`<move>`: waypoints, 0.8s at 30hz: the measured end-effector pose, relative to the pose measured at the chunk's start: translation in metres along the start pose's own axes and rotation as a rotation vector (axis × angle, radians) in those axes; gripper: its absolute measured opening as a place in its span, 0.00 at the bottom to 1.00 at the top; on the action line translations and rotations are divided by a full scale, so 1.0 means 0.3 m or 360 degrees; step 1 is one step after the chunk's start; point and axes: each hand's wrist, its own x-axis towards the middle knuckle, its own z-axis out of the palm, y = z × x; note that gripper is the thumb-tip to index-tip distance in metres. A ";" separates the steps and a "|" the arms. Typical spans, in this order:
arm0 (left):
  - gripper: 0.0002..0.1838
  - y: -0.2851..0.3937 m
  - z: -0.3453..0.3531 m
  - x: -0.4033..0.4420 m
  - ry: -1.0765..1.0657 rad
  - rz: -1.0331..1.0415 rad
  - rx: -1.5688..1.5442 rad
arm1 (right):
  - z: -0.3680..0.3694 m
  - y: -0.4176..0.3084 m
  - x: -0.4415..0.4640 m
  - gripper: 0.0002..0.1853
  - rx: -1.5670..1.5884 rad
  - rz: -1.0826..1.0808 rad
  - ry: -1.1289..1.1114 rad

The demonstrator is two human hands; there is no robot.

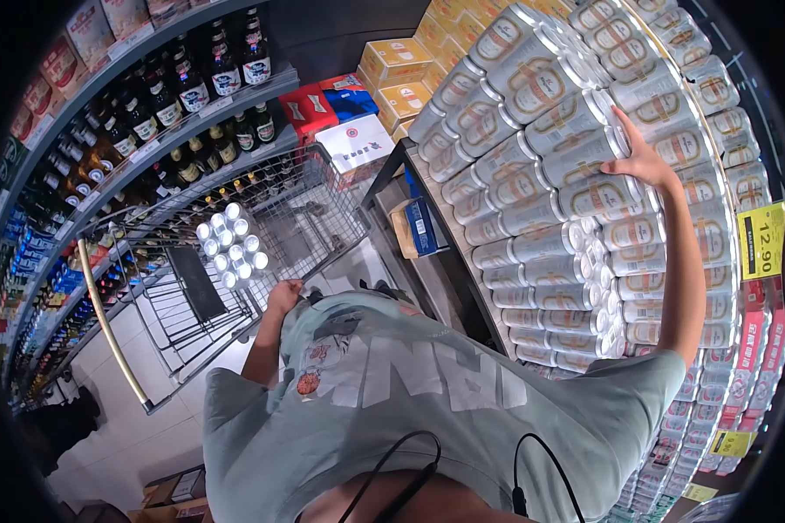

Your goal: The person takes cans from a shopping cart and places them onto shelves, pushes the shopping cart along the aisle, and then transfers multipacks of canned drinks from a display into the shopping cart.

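My right hand [644, 161] is at the stacked silver beer cans on the right, arm stretched out. Its thumb and fingers are spread around the end of a shrink-wrapped pack of beer cans [576, 161], which lies on its side in the stack. Some fingers are hidden behind the cans. Low on the left, my left hand [285, 296] is closed at the near side rim of a wire shopping cart [310, 209]. Inside the cart stands a group of silver-topped cans [233, 244], close together.
Shelves of dark beer bottles [187, 83] curve along the left. Yellow boxes [397, 63] and a white box [355, 142] stand at the back. A blue and tan pack [414, 228] sits under the display's edge. Yellow price tags [766, 240] hang at right.
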 end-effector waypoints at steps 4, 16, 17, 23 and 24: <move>0.13 -0.019 0.012 -0.001 0.0091 0.0230 0.0117 | 0.030 -0.044 -0.036 0.62 -0.0016 0.0105 0.0118; 0.28 -0.039 -0.034 -0.001 -0.0272 0.0409 0.0281 | 0.234 -0.431 -0.287 0.62 -0.0444 0.0039 0.0350; 0.30 -0.024 -0.049 -0.006 -0.0316 0.0471 0.0398 | 0.248 -0.470 -0.295 0.62 -0.0443 0.0037 0.0354; 0.20 0.098 -0.205 -0.105 -0.0091 0.0430 0.0193 | 0.358 -0.643 -0.259 0.63 -0.0209 0.0022 -0.0228; 0.16 0.144 -0.275 -0.132 -0.0034 0.0187 0.0008 | 0.401 -0.649 -0.231 0.64 -0.0143 -0.0029 -0.0345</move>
